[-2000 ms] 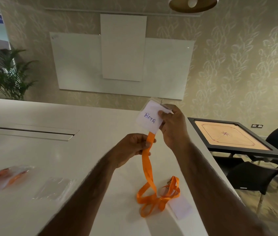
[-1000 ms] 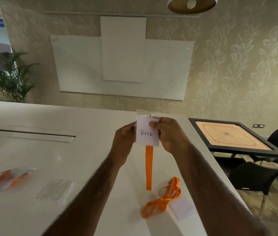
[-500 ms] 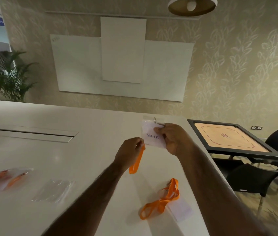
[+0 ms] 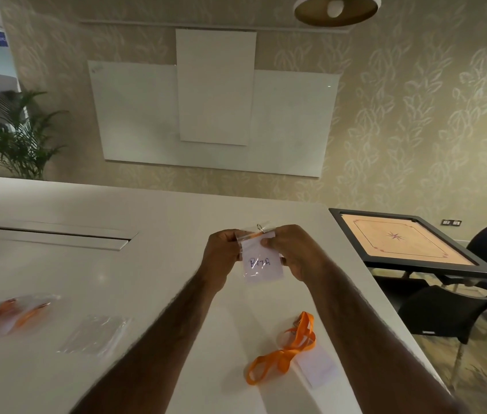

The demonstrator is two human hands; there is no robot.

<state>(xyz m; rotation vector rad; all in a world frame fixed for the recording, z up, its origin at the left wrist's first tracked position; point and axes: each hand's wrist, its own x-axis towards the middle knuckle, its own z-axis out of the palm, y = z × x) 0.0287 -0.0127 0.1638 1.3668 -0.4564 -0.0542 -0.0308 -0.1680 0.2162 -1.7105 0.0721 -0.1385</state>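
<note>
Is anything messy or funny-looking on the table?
Only a little. The orange lanyard lies in a loose tangle near the right edge of the table, beside a white card. The badge sleeve held by the left hand and right hand looks whole, and nothing is spilled.

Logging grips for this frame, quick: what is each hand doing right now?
Left hand: pinches the left edge of the badge sleeve.
Right hand: pinches the same badge sleeve at its right edge.

Warm, dim light from the ceiling lamp [image 4: 336,8] at one o'clock, cooler daylight at ten. Faint sheen on the table [image 4: 102,276]; edges bow, and the floor [image 4: 481,372] at four o'clock smears.
</note>
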